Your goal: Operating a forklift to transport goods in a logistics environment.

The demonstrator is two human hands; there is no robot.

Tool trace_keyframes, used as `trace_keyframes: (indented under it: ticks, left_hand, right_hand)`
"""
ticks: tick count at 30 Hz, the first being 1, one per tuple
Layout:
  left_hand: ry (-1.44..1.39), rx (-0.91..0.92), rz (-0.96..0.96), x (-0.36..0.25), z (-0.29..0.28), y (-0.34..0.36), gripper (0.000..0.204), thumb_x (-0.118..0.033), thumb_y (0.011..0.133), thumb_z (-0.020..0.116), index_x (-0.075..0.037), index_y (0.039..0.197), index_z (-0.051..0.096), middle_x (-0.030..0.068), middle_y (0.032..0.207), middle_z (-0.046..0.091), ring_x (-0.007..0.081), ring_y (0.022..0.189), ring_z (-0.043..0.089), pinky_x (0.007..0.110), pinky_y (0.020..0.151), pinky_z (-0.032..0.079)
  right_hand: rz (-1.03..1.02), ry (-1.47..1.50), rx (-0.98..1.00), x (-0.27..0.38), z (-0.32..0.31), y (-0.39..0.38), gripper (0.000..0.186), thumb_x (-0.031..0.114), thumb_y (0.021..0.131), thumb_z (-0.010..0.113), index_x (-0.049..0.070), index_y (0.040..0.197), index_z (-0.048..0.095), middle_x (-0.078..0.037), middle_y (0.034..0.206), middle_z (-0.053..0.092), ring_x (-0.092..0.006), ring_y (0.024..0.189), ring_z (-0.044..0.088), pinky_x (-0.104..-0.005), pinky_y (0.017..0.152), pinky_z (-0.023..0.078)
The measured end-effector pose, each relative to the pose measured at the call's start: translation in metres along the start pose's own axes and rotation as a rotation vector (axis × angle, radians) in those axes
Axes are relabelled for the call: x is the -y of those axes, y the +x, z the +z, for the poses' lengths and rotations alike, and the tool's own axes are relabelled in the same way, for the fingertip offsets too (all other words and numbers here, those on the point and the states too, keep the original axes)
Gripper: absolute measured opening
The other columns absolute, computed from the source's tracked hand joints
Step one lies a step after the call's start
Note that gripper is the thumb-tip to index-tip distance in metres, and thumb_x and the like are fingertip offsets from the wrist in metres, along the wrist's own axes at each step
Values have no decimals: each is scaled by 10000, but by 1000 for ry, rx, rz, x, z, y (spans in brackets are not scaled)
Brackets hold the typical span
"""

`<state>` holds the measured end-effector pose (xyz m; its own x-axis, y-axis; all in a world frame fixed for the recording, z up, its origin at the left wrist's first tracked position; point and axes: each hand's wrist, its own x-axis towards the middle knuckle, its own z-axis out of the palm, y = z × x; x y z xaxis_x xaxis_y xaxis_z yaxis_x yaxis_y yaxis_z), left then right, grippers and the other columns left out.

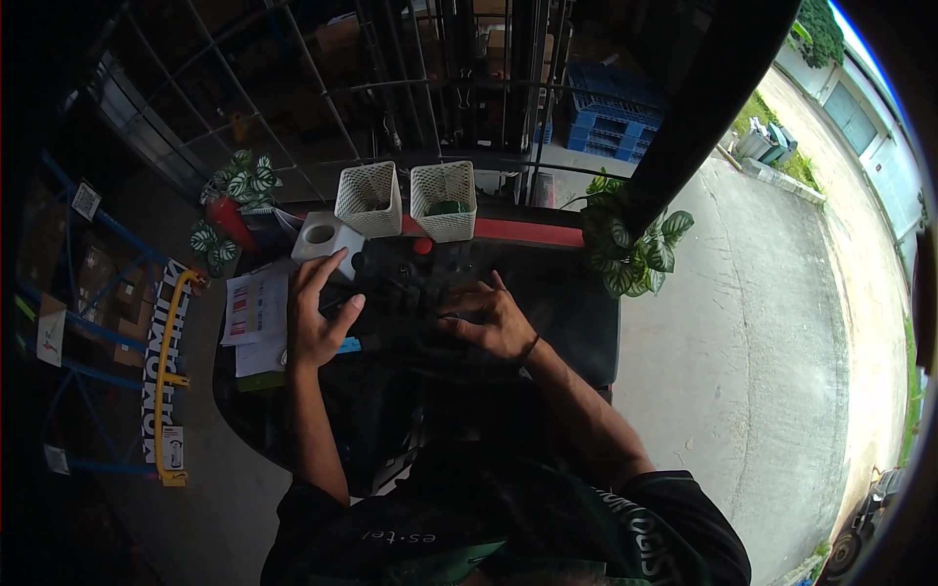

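My left hand (322,317) is held over the left side of a dark control console (547,293), thumb apart from the fingers. Nothing shows in its grasp, and its fingertips are near a white holder with a round hole (327,234). On the right, my right hand (496,322) has its fingers bent around a spot among the dark controls. What they close on is lost in shadow. A red knob (422,246) stands up from the console between and beyond the hands.
Two white perforated baskets (368,202) stand at the console's far edge, beside a red bar (528,232). Papers (256,311) lie at left. Leafy plants (635,244) flank the console. Beyond are a metal grille, blue pallets (611,112), a yellow rack guard (168,376) and concrete ground (723,371).
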<state>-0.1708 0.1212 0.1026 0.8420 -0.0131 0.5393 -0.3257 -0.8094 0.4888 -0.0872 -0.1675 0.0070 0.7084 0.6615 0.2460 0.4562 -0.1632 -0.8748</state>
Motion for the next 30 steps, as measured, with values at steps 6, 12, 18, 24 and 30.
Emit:
trace_keyframes:
  ticks: [6,12,18,24,30]
  left_hand:
    - [62,7,70,4,11,24,623,-385,845,739,-64,1371,651,140,1235,638,332,1164,567,438,1036,420]
    - [106,-17,54,5,20,38,603,-375,839,748,-86,1362,664,119,1188,652,316,1126,568,437,1012,423]
    - [153,-44,44,4,35,50,599,-360,840,738,-99,1374,660,115,1201,657,322,1135,572,447,1020,422]
    - [165,-96,29,4,58,57,642,-361,864,728,-96,1436,606,141,1263,626,336,1174,565,469,1068,404]
    - [160,-190,-52,2,84,62,745,-352,919,716,-92,1563,446,166,1341,577,321,1167,527,478,1046,409]
  right_hand:
    - [-22,-71,-12,0,2,-11,374,420,896,746,204,1199,783,-84,1319,706,-281,1415,516,-709,1239,37]
    - [-88,-93,28,1,-5,-10,392,392,875,794,234,1233,770,-58,1259,739,-259,1439,485,-717,1235,31]
    - [-93,-73,45,-7,-18,-7,388,371,864,805,226,1222,772,-27,1240,742,-243,1391,523,-704,1238,0]
    - [-135,-51,10,-26,-29,-5,373,373,886,778,217,1225,769,-25,1246,739,-220,1337,557,-692,1241,-13]
    - [-144,-34,-21,-37,-45,-9,393,388,918,740,189,1257,752,-19,1256,734,-218,1339,557,-680,1247,-9]
